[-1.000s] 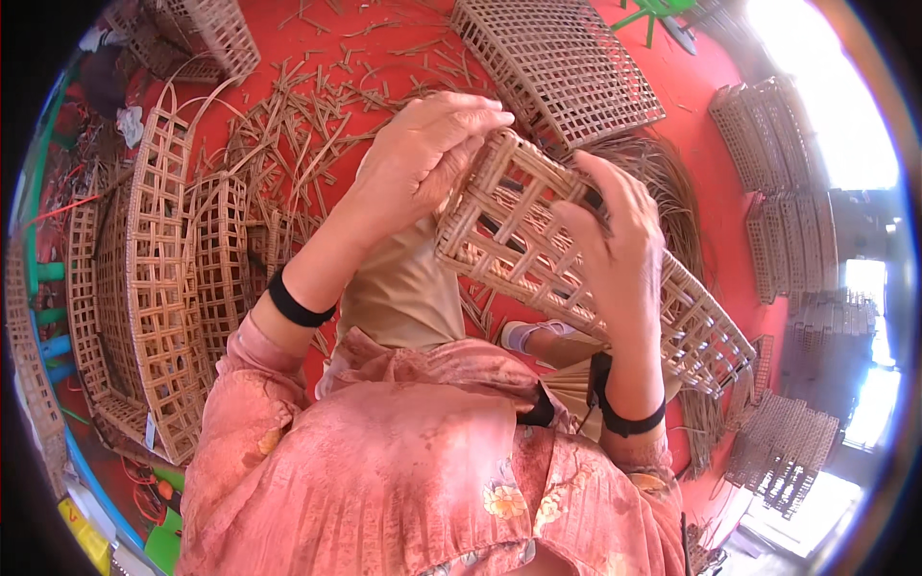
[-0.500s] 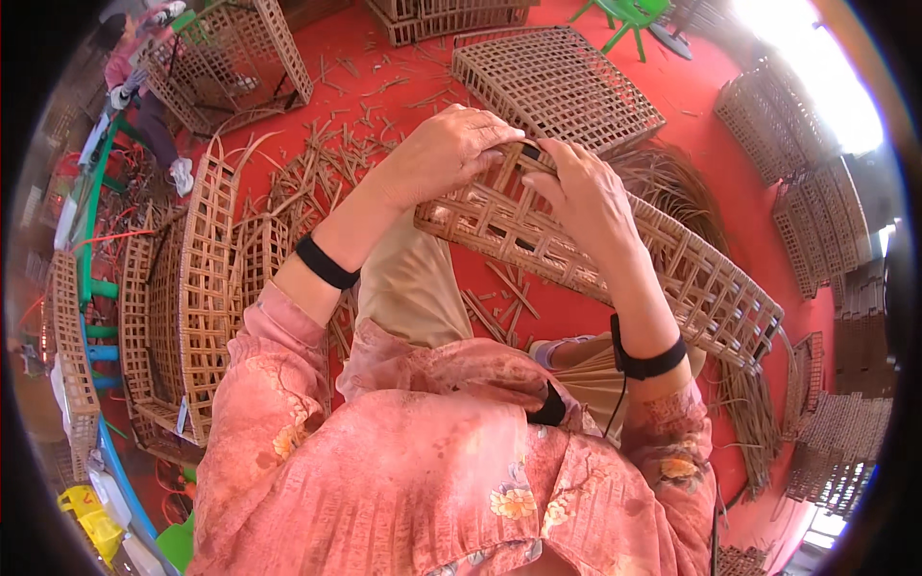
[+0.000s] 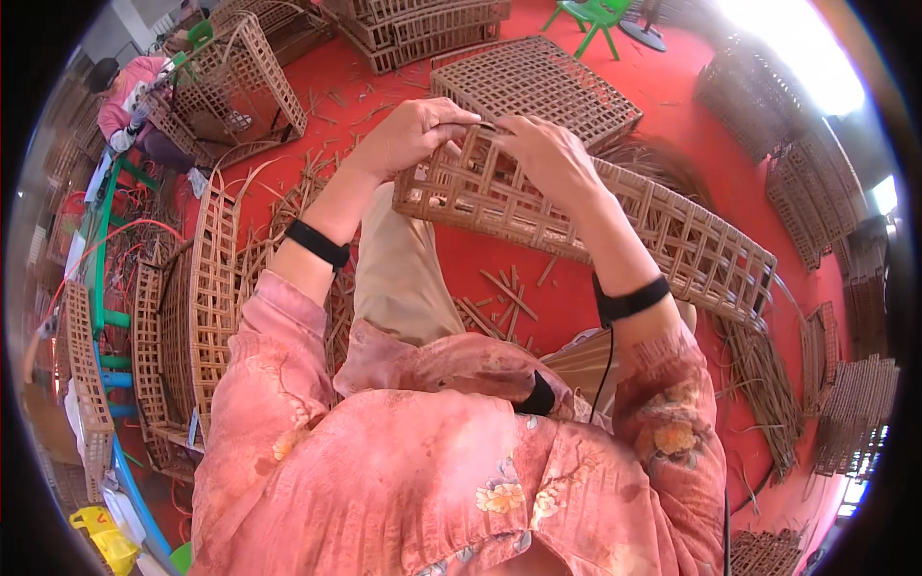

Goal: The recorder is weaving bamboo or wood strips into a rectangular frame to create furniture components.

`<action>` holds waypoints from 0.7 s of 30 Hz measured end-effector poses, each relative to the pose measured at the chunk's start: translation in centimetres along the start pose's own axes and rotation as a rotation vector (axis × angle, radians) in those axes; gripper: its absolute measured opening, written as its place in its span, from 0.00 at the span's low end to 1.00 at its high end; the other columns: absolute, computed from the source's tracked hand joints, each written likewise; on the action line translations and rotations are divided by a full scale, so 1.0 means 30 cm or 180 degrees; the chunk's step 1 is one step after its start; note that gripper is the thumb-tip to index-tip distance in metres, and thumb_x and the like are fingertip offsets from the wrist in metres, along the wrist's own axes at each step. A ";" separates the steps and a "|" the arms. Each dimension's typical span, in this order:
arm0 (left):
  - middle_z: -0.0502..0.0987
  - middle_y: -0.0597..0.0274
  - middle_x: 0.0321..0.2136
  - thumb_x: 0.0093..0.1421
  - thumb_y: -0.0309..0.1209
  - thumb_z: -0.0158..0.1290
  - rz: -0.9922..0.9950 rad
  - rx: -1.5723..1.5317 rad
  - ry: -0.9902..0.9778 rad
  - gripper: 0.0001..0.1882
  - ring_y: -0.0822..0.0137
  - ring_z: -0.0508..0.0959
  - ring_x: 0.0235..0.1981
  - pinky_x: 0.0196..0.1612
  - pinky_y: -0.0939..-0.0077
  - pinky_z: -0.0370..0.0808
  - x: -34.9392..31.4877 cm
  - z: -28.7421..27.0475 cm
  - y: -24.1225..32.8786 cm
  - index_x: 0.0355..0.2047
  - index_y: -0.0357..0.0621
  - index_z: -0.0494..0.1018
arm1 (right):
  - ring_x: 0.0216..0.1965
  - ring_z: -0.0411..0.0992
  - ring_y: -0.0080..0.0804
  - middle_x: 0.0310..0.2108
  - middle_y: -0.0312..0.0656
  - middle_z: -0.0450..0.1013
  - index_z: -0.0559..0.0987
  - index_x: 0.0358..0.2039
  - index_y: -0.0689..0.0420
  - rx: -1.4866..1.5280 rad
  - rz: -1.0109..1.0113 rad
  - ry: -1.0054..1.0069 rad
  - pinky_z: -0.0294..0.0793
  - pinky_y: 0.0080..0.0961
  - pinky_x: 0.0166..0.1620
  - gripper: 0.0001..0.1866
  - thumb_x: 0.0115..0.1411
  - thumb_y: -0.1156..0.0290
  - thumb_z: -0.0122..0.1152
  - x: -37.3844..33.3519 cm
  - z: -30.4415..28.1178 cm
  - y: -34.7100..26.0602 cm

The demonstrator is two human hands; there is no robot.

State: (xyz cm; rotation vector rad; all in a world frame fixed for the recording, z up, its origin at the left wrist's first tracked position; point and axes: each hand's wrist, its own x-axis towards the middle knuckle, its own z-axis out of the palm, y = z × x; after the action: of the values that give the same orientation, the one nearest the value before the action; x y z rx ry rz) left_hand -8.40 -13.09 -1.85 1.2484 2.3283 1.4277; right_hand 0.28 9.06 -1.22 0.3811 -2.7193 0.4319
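The left hand (image 3: 420,134) has its thumb and fingertips narrowed in a pinch on a thin strip (image 3: 487,124) at the upper edge of a basket (image 3: 663,230). The right hand (image 3: 545,154) meets it at the same edge, fingers drawn close together and bent downward; whether they grip the strip or the rim, I cannot tell. The basket is long, brown and openly woven in squares; its near end is just below both hands, and its body slants down to the right, passing behind the right forearm. Each wrist wears a black band (image 3: 317,244). Just beyond the hands, a flat woven crate (image 3: 538,86) lies on the red floor (image 3: 615,336). Short cane scraps (image 3: 504,296) are scattered on the floor below the basket, and a bundle of long fibres (image 3: 759,384) lies at its right end. More woven baskets (image 3: 216,298) stand to the left, beside a green frame (image 3: 96,259), with a yellow object (image 3: 104,538) near the lower left rim of the view. At upper left a co-worker (image 3: 125,106) in a pink top sits close to another basket; a green chair (image 3: 593,14) stands at the top, and stacked woven panels (image 3: 816,182) line the right side.
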 end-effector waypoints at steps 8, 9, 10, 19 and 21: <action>0.78 0.51 0.48 0.58 0.27 0.57 0.1109 0.1707 0.0105 0.20 0.52 0.77 0.50 0.54 0.61 0.74 0.057 0.163 0.080 0.52 0.41 0.76 | 0.50 0.72 0.47 0.43 0.49 0.76 0.75 0.51 0.60 0.0175 0.0018 0.0151 0.67 0.44 0.54 0.23 0.62 0.56 0.59 -0.166 -0.088 0.106; 0.78 0.51 0.48 0.58 0.27 0.57 0.1108 0.1715 0.0103 0.20 0.52 0.77 0.50 0.54 0.61 0.74 0.064 0.164 0.084 0.52 0.41 0.76 | 0.50 0.72 0.47 0.42 0.49 0.76 0.76 0.49 0.60 0.0155 0.0048 0.0183 0.68 0.44 0.53 0.22 0.62 0.56 0.59 -0.161 -0.085 0.091; 0.78 0.52 0.48 0.59 0.27 0.57 0.0946 0.1701 0.0011 0.20 0.52 0.78 0.49 0.53 0.62 0.74 0.072 0.163 0.098 0.52 0.41 0.76 | 0.49 0.73 0.47 0.41 0.49 0.76 0.76 0.45 0.61 0.0010 0.0081 0.0009 0.69 0.45 0.52 0.19 0.62 0.58 0.59 -0.149 -0.098 0.064; 0.81 0.53 0.44 0.58 0.26 0.58 0.1091 0.1313 -0.0134 0.18 0.57 0.81 0.45 0.50 0.68 0.77 0.124 0.150 0.052 0.50 0.40 0.78 | 0.36 0.78 0.50 0.30 0.51 0.77 0.77 0.35 0.63 -0.0390 -0.0201 0.0207 0.76 0.44 0.40 0.16 0.65 0.60 0.56 -0.111 -0.045 0.105; 0.81 0.54 0.43 0.58 0.26 0.58 0.1048 0.1021 -0.0217 0.18 0.58 0.81 0.44 0.49 0.69 0.77 0.128 0.149 0.060 0.49 0.40 0.78 | 0.35 0.78 0.50 0.29 0.52 0.77 0.77 0.33 0.63 -0.0399 -0.0266 0.0298 0.76 0.44 0.39 0.17 0.65 0.59 0.56 -0.106 -0.045 0.114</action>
State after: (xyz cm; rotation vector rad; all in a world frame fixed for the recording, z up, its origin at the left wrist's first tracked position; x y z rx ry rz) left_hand -7.61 -6.98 -1.76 1.8070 2.4600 1.0900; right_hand 2.49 13.31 -2.09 0.4275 -2.6124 0.2487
